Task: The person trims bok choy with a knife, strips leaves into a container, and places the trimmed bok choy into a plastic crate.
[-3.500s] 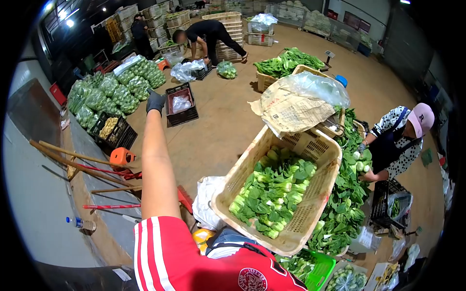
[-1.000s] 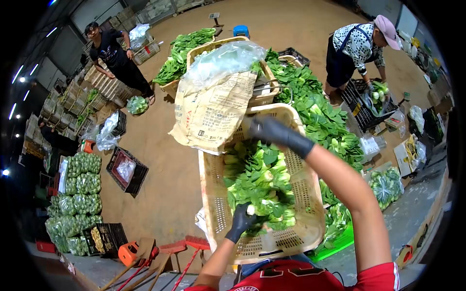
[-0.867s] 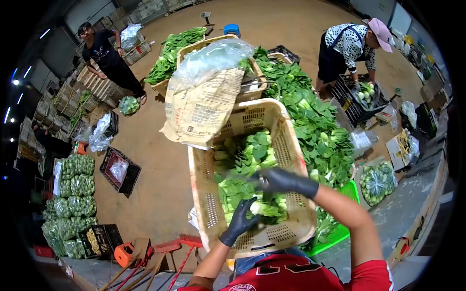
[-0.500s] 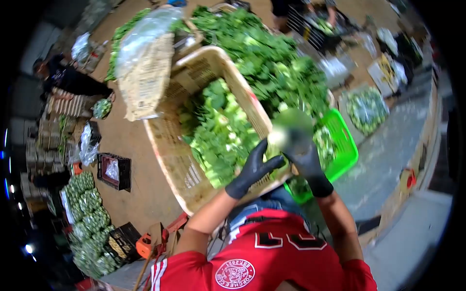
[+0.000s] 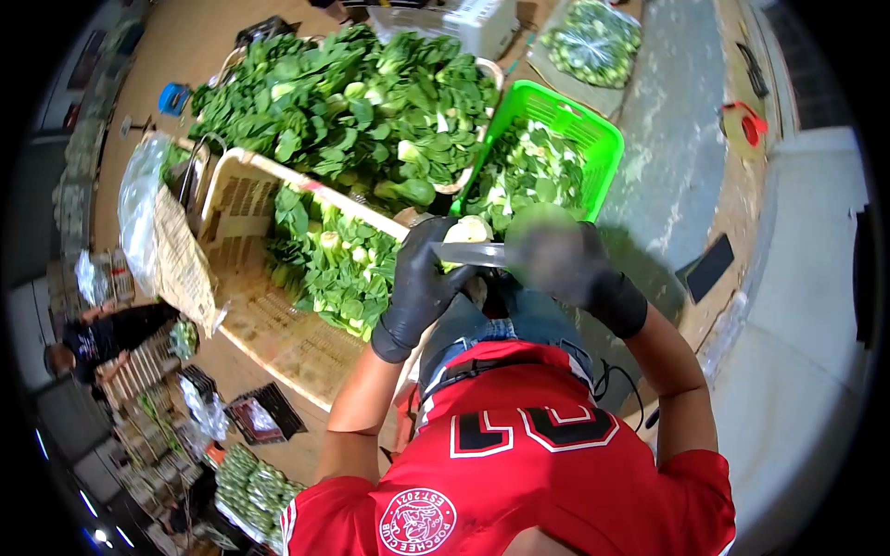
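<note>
My left hand (image 5: pixel 422 285), in a black glove, is wrapped round a bok choy (image 5: pixel 468 232) whose pale base points up. A knife blade (image 5: pixel 471 253) lies across the vegetable, its near end at my right hand (image 5: pixel 584 264). That gloved hand is closed round the knife, though a round blur hides part of its fingers. Left of my hands, a beige crate (image 5: pixel 278 338) holds more bok choy (image 5: pixel 343 259). Just beyond them is a green basket (image 5: pixel 603 153) with leaves and trimmings (image 5: pixel 533 176).
A large heap of leafy greens (image 5: pixel 362 111) stands behind the beige crate. Bagged greens (image 5: pixel 593 42) lie at the top right. A phone (image 5: pixel 709 269) and a tape roll (image 5: pixel 742 130) are at the right ledge. Another person (image 5: pixel 116 338) is at the far left.
The view has swung right and down towards the green basket. Both hands have come away from above the beige crate with a bok choy, and the knife blade now shows against it.
</note>
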Demonstrator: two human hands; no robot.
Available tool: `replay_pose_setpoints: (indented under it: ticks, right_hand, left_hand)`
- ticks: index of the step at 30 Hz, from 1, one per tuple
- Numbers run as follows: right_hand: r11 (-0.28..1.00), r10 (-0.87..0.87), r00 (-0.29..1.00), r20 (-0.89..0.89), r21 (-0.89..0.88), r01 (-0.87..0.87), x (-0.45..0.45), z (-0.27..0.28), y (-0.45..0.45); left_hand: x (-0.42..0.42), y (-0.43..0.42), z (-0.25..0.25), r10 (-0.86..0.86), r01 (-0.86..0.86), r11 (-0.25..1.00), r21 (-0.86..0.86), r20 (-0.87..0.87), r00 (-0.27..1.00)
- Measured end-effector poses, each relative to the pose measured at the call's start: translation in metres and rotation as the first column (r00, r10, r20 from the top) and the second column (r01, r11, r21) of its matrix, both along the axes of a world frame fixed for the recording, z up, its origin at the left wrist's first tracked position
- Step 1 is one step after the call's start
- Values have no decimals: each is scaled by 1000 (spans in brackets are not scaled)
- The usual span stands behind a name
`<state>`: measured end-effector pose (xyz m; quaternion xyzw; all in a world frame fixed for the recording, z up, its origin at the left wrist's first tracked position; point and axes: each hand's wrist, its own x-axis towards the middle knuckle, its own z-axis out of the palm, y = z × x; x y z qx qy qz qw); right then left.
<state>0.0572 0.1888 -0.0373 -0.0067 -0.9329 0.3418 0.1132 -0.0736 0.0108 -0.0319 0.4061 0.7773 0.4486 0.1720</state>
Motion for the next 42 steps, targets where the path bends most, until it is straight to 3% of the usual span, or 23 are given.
replay_pose_setpoints:
  ticks: [2,5,7,9,12,17,18,20,21,23,25,27,30,31,32,33,35,36,37,39,40,41,42]
  right_hand:
    - [990,-72,997,-13,125,73,9,2,0]
    - [985,-173,985,17,-2,173,33,-54,12]
    - [943,-269,960,82,-178,279,55,-119,19]
    - [835,-339,918,207,-383,395,68,-144,15]
    - [845,-333,833,441,-252,471,73,-107,15]
    - [817,-356,901,248,-386,429,104,-249,0]
    - [779,-379,882,280,-419,467,108,-252,-3]
    - [718,-422,640,642,-194,668,112,-257,-4]
    - [644,-421,640,643,-285,710,131,-259,0]
    - [544,-430,672,602,-421,726,160,-251,15]
    - [554,-468,742,479,-496,669,142,-193,20]
    - [630,-519,839,161,-592,503,109,-148,18]
    - [355,-357,875,327,-819,451,68,-72,18]
    - [505,-342,903,259,-760,409,61,-60,19]
    - [638,-327,926,188,-679,363,54,-48,19]
    - [655,-342,917,205,-648,389,46,-36,15]
    - [754,-271,959,88,-599,268,43,-46,20]
    - [478,-140,899,415,-767,428,45,-30,23]
    - [493,-114,903,415,-765,414,46,-30,27]
    - [541,-121,935,333,-767,344,48,-52,33]
    - [487,-121,956,268,-823,293,50,-56,34]
    - [524,-176,925,336,-764,377,52,-59,34]
    - [554,-233,887,398,-695,457,53,-61,35]
  left_hand:
    - [7,12,4,-38,37,999,-7,-92,995]
    - [12,30,2,-178,190,981,26,-249,952]
    - [20,49,-13,-240,237,971,-36,-205,949]
    - [27,55,-48,-224,225,974,-35,31,974]
    - [33,58,-71,-251,266,959,-100,141,958]
    - [48,55,-82,-264,276,959,-64,157,952]
    - [51,53,-87,-250,254,960,-120,43,967]
    - [48,47,-92,-245,233,968,-89,-156,957]
    - [46,45,-94,-241,230,970,-72,-257,936]
    - [39,49,-79,-209,209,978,-25,-216,954]
    - [35,56,-61,-221,231,973,-7,268,938]
    - [34,59,-57,-188,246,969,29,734,653]
    - [34,58,-51,-133,252,968,11,873,470]
    - [34,55,-58,-165,254,966,41,856,490]
    - [34,53,-57,-97,207,978,23,930,355]
    - [33,52,-54,-31,160,987,-2,978,206]
    - [27,51,-44,-69,116,992,48,979,190]
    - [22,46,-57,-319,300,940,161,725,610]
    - [15,41,-69,-528,505,849,156,255,810]
    - [9,34,-71,-629,584,777,234,291,721]
    - [13,36,-65,-434,454,873,178,706,559]
    - [17,39,-56,-105,235,971,36,952,288]
    - [20,44,-58,-62,216,976,-4,953,295]
